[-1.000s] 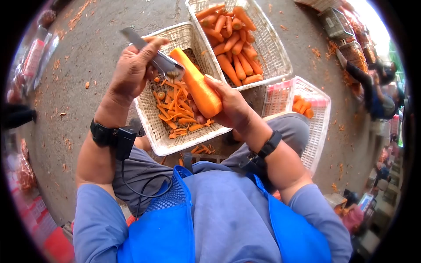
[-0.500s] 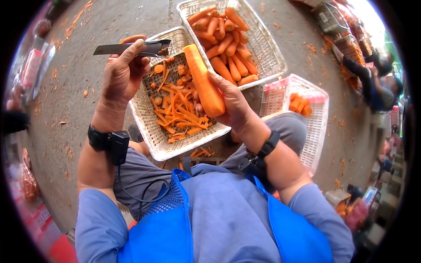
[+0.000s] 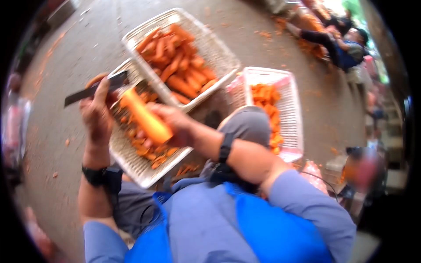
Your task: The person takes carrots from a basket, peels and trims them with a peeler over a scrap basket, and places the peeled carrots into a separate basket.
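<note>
My left hand (image 3: 97, 116) is closed around a dark, flat-handled peeler (image 3: 80, 95), its handle pointing left and its head toward the baskets. In my right hand (image 3: 175, 125) is a thick, smooth peeled carrot (image 3: 145, 115), tilted with its upper end near the left hand. Both are held above a white basket (image 3: 139, 180) with orange carrot peelings (image 3: 158, 158) in it. The peeler's head and the carrot are apart. Motion blur hides fine detail of the fingers.
Whole carrots (image 3: 182, 63) fill part of a white basket (image 3: 221, 50) just beyond. On the right, a pink-lined white basket (image 3: 294, 118) holds carrot pieces (image 3: 268, 105). Another person (image 3: 346, 50) sits at upper right. Orange scraps lie on the grey floor (image 3: 245, 44).
The view has swung, so the nearby baskets appear farther left and more of the right basket's carrot pieces show. Both hands keep their hold on the peeler and the carrot.
</note>
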### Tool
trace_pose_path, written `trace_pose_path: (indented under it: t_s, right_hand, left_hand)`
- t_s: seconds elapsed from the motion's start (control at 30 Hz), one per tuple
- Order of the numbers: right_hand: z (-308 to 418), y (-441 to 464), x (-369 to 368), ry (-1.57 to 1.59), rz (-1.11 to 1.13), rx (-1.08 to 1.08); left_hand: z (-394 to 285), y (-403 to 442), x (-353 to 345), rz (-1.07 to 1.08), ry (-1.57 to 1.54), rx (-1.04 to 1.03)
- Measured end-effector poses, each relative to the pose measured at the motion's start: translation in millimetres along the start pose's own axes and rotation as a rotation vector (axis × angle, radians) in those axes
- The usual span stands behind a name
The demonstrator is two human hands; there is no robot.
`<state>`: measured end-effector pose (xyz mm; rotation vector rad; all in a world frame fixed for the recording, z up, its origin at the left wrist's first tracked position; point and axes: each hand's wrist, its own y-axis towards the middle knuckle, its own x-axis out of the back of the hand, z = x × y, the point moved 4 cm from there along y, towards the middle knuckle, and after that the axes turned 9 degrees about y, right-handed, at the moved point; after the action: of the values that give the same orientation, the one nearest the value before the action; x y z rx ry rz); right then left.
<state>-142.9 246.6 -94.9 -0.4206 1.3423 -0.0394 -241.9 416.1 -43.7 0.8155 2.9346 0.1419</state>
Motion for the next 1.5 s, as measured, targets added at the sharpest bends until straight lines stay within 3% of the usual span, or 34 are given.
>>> trace_pose_path:
  t_s: [0.07,0.13,0.27,0.4,0.67,0.77,0.97,1.5]
  right_hand:
    - [5,6,-4,0.033,0.024,0.012]
    - [4,7,-1,0.019,0.002,0.08]
    - [9,-1,8,0.017,-0.048,0.065]
    - [8,-4,7,0.01,-0.117,0.08]
    - [12,-8,1,-0.15,-0.206,0.184]
    - [14,-6,1,-0.14,-0.168,0.207]
    - [18,-8,-5,-0.138,-0.11,0.274]
    - [9,-19,-8,-0.075,-0.055,0.266]
  left_hand:
    - [-10,-1,6,0.005,-0.058,0.093]
    - [-11,-9,5,0.117,-0.06,0.053]
    - [-34,-32,-32,0.28,0.283,-0.065]
    - [-35,-35,-44,0.385,0.269,-0.142]
    - [-19,-30,-40,0.429,0.257,0.113]
    - [-21,-35,-44,0.428,0.221,0.062]
    - [-17,-43,-49,0.472,0.092,0.188]
    - [-24,-53,-52,0.579,0.072,0.077]
